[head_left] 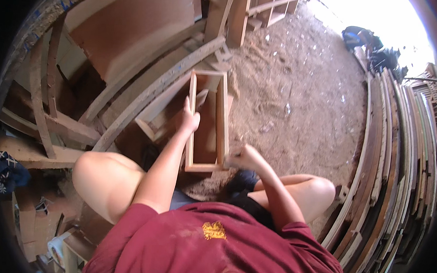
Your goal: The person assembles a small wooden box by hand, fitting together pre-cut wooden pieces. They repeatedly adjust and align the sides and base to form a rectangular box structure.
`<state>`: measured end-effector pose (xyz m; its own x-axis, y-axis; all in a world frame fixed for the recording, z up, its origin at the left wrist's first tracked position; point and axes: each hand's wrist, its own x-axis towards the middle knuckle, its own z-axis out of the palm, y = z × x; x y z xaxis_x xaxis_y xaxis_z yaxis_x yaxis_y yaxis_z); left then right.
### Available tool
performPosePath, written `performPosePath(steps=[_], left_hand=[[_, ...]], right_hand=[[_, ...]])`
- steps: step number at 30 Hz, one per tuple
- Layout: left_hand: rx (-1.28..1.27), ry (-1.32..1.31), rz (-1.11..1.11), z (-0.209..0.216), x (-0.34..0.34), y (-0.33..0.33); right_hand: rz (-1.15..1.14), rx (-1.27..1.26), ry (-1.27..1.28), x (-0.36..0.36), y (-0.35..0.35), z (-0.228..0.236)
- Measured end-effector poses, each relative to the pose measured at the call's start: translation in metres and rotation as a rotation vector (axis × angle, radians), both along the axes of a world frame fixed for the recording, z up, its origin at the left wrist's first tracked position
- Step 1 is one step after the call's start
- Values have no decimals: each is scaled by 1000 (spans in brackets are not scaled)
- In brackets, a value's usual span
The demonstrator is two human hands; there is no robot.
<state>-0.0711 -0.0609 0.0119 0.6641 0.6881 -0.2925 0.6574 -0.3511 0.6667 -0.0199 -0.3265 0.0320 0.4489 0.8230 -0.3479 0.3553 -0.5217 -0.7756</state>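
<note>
Left hand [190,119] grips the frame [223,112]'s left rail — right hand [242,158] clenched at its near-right corner.
Planks [398,159] stacked right.

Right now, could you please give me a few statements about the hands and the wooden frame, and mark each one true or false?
1. The left hand rests on the left rail of the rectangular wooden frame. True.
2. The right hand is at the frame's far end. False: it is by the near right corner.
3. The frame is filled with a solid panel. False: it is open inside.
4. Stacked wooden strips curve along the person's right side. True.
5. The floor is clean tile. False: it is covered in sawdust.
</note>
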Motion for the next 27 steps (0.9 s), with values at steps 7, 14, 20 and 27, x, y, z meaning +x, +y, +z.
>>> performPosePath(steps=[7, 14, 20, 27], left_hand=[[-45, -280, 34, -18, 4, 5], [-102, -357, 34, -36, 4, 12], [-89, -201, 35, -19, 1, 2], [104, -347, 35, -65, 6, 16]], right_hand=[[-11, 30, -144, -6, 5, 5], [62, 47, -117, -3, 0, -4], [134, 59, -59, -4, -6, -3], [152, 37, -75, -5, 0, -8]])
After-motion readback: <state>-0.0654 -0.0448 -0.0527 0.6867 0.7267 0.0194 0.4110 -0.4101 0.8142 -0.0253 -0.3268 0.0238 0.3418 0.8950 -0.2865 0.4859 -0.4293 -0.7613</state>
